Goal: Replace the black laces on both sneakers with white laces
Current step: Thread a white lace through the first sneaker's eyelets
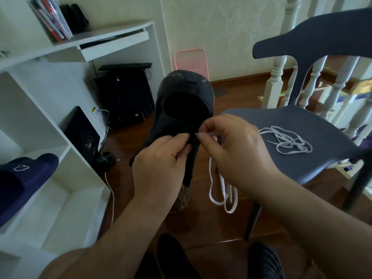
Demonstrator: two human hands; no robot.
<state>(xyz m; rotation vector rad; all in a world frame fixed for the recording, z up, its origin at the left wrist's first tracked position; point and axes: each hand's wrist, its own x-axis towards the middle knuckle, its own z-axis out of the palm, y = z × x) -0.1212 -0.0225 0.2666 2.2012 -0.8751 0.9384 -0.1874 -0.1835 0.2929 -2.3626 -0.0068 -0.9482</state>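
Sneaker (182,109) held up mid-air between both hands, heel end away from camera, toe end hidden behind left hand. Mouth of shoe too dark to read; eyelets barely made out along left flap. Left hand (161,168) gripped shoe's front part, fingers curled round tongue or flap; which of the two could not be told. Right hand (233,146) beside it, thumb and forefinger pinched together on end of white lace (223,190) at shoe's edge; exact eyelet not visible, fingertips covering it. Rest of that lace hung in loops below right hand, clear of floor (201,228). Second white lace (285,139) lay tangled on seat of grey chair (302,121), to right, well apart from shoe. Chair back cut off at frame's right edge. Second dark shoe (263,260) seen low in frame, partly cut off; laces on it not discernible.

White desk (112,37) to left with books (52,19) on top, keyboard (124,66) and computer tower (124,97) beneath. Navy slipper (24,178) in white shelf (60,198) at lower left. Pink item (191,59) against wall behind shoe, partly blocked by heel. White balusters (277,77) behind chair.
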